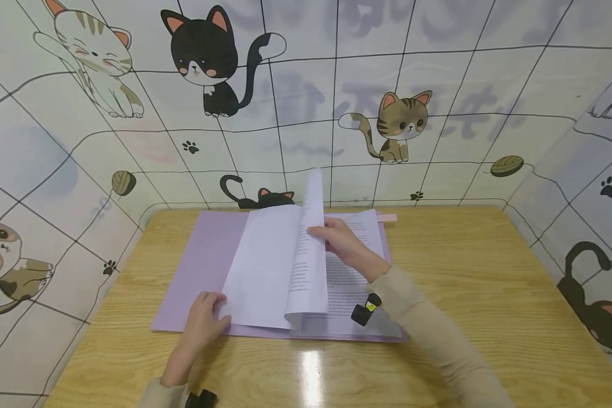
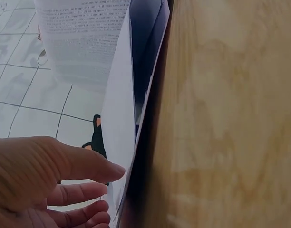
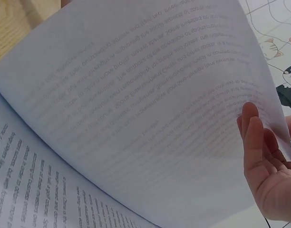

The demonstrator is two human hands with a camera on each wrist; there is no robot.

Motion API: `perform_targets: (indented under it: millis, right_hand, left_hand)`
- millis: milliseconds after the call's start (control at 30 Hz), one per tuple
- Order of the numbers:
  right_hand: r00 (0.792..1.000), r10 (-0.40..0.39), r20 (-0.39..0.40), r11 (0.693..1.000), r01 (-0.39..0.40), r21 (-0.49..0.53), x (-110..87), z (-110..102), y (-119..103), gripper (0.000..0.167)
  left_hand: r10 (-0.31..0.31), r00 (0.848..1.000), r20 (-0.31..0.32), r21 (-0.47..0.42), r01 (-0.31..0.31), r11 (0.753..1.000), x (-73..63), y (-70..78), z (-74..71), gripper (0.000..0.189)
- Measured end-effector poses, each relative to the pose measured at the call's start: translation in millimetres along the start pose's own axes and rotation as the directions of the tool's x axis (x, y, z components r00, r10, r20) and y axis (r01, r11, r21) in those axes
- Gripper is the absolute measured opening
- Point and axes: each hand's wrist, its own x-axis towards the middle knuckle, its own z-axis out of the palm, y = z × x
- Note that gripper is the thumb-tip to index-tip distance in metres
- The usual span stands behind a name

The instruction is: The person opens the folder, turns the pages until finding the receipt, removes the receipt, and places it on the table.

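A purple folder [image 1: 211, 243] lies spread on the table, with printed sheets inside. My right hand [image 1: 344, 241] pinches one printed page [image 1: 306, 272] near its upper outer edge and holds it upright, bent over the middle. In the right wrist view, the fingers [image 3: 252, 137] lie against the page's printed face. Beneath it, the right-hand sheet [image 1: 349, 283] shows lines of text. On the left side lies a blank white page [image 1: 262, 266]. My left hand [image 1: 204, 317] rests at that page's lower left corner, fingers loosely bent; in the left wrist view the thumb [image 2: 100, 166] overlaps the paper's edge.
A pink tab [image 1: 387, 217] sticks out at the folder's upper right. The wooden table [image 1: 459, 266] meets walls printed with cartoon cats [image 1: 204, 56] behind and at both sides. Black wrist devices [image 1: 364, 310] sit on both wrists.
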Motion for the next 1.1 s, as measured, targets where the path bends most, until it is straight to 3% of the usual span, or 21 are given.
perform_targets:
  millis: [167,300,400,767,1000,1100]
  right_hand:
    - [1.000,0.007,-0.001,1.000,-0.007,0.005,1.7,4.6,0.4,0.042]
    - [1.000,0.007,0.006,1.000,-0.007,0.003,3.6,8.1,1.6,0.040]
    - [1.000,0.016,0.007,1.000,-0.016,-0.002,4.4,10.7,2.5,0.039]
    - [1.000,0.012,0.016,1.000,-0.012,-0.001,7.8,19.7,5.5,0.039]
    - [1.000,0.009,0.029,1.000,-0.009,-0.013,8.7,25.6,7.1,0.040]
    - [0.999,0.009,0.035,1.000,-0.008,-0.017,9.1,28.1,7.3,0.040]
  left_hand:
    - [0.102,0.991,-0.082,-0.012,-0.103,0.995,1.1,9.0,1.2,0.032]
    - [0.233,0.961,-0.146,-0.032,-0.240,0.970,0.6,23.5,0.1,0.034]
    - [0.295,0.942,-0.158,-0.055,-0.307,0.950,-1.3,36.9,0.0,0.036]
    - [0.389,0.918,-0.070,-0.179,-0.396,0.901,-8.1,76.4,4.8,0.048]
    - [0.442,0.887,-0.131,-0.211,-0.460,0.862,-7.5,91.1,9.4,0.054]
    - [0.440,0.881,-0.173,-0.204,-0.469,0.860,-6.3,95.2,11.0,0.051]
